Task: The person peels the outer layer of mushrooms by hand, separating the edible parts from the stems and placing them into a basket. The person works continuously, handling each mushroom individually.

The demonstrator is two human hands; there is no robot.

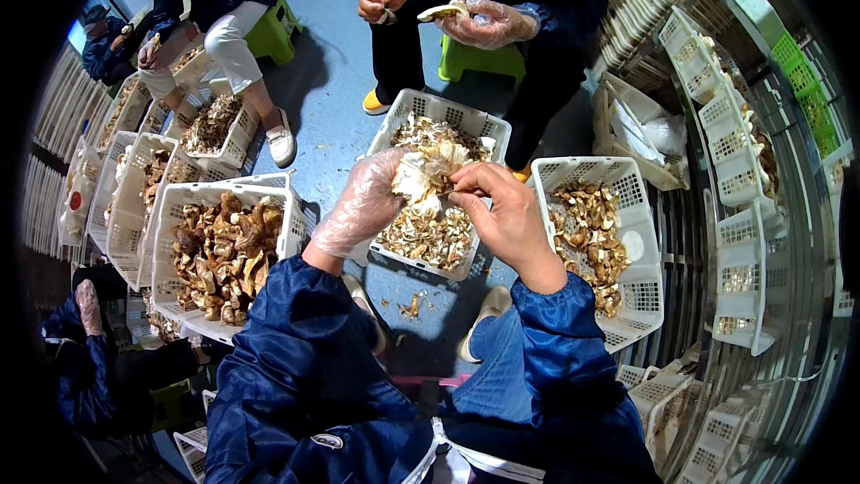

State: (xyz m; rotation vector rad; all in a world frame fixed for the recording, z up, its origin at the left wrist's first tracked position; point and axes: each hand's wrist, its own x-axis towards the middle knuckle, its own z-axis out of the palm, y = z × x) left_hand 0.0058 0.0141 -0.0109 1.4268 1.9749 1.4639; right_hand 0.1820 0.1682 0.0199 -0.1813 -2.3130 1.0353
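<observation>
My left hand [363, 198], in a clear plastic glove, holds a pale, ruffled mushroom [424, 178] above a white plastic crate [463, 272] of mushroom scraps. From the right, my bare right hand [500, 208] meets the mushroom, thumb and forefinger pinched on a small thin item at its edge, too small to name. Brown mushrooms [225, 259] fill a white crate to the left. More brown mushroom pieces [591, 242] lie in the crate on my right.
Across the scrap crate a co-worker's gloved hand [490, 23] holds a mushroom. Another seated person with a crate [235, 141] is at the upper left, and others sit farther left. Scraps [408, 309] lie on the blue floor between my shoes. Stacked crates [739, 275] and metal racks line the right.
</observation>
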